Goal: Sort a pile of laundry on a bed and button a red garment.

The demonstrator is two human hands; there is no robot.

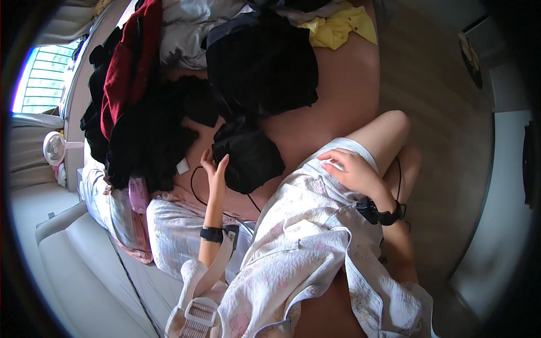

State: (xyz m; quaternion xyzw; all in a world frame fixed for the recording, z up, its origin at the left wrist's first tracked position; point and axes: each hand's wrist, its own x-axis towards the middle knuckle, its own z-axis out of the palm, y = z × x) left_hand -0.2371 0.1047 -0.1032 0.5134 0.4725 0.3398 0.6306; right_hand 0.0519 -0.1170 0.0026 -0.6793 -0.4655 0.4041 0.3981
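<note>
A small black folded cloth bundle (248, 158) lies on the pink sheet in front of me. My left hand (214, 168) is at its left edge, fingers and thumb apart; I cannot tell whether the fingertips press on the fabric. Flat on the pale patterned clothing over my thigh rests my right hand (354, 172), fingers stretched out and holding nothing. Beyond the bundle is a larger black garment (265, 67), laid in a broad folded shape. Both wrists wear black bands.
Heaped black clothes (143, 129) and a red garment (128, 70) lie on the left. A yellow cloth (341, 27) is at the far edge of the bed (352, 79). A small white fan (54, 147) stands at far left. Dark cables run beside the bundle.
</note>
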